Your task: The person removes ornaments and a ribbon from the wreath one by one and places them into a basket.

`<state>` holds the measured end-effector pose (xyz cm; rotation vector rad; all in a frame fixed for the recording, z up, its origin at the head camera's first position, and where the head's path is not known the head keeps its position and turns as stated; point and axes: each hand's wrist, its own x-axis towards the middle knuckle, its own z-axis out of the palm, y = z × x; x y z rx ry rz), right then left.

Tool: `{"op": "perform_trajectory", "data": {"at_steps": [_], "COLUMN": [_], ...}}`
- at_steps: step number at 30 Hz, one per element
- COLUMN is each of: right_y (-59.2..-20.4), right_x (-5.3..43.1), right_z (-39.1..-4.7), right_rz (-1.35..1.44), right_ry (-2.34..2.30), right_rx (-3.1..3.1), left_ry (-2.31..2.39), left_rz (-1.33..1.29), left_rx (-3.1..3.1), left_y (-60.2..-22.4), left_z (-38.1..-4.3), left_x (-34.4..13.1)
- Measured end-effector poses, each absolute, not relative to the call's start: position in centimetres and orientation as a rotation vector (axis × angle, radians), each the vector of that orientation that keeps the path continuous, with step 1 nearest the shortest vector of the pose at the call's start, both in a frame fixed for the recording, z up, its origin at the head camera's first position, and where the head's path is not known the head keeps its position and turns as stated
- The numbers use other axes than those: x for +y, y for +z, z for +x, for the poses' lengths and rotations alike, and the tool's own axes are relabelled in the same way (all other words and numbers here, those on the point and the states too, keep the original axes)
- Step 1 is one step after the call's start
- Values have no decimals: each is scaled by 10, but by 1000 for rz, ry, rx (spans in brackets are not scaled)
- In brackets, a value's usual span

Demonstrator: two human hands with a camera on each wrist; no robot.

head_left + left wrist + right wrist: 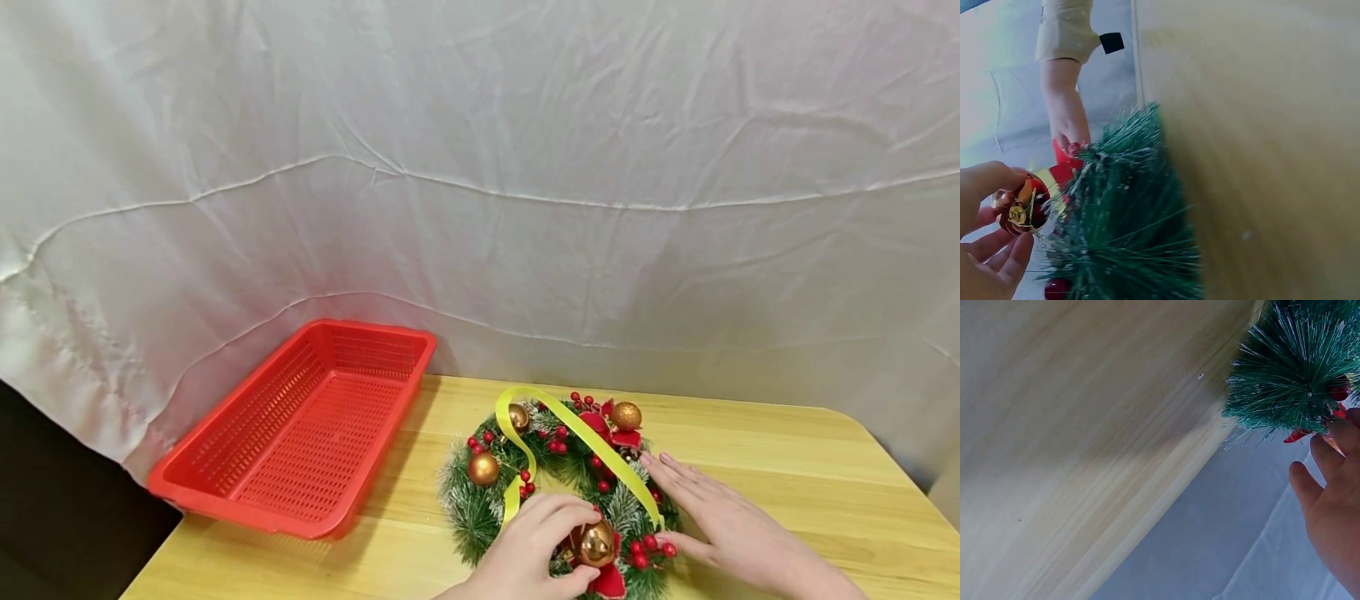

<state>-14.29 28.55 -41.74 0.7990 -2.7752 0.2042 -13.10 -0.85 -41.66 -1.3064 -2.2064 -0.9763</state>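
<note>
A green Christmas wreath [472, 521] lies on the table, dressed with red berries, red flowers and golden balls. My left hand [536, 546] pinches a shiny copper-gold bauble [597, 544] between thumb and fingers at the wreath's near side. Close up in the left wrist view, the bauble [1019, 206] shows a gold cap and a thin gold string. My right hand [723, 521] rests along the wreath's right edge, its fingers extended over the greenery. Across the wreath runs a yellow ribbon [581, 429], arching from the left side to the right.
To the left stands a red plastic basket [408, 417] with perforated walls and nothing inside. Behind the wooden table [787, 450] hangs a pale grey cloth [525, 250]. The table's rounded corner is at the far right.
</note>
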Motion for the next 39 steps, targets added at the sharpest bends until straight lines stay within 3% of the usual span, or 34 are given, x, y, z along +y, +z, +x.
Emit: {"op": "perform_trajectory", "data": {"at_steps": [19, 39], "right_y": [-418, -417], "right_x": [285, 284], "right_z": [-143, -143], "right_rz": [806, 839], "right_ry": [192, 179], "right_rx": [-2786, -2752], "left_ry": [-1330, -1451], "left_rz": [-1055, -823], "left_rx": [-2203, -2184], "left_y": [-376, -374], "left_z": [-130, -140], "left_x": [-36, -82]}}
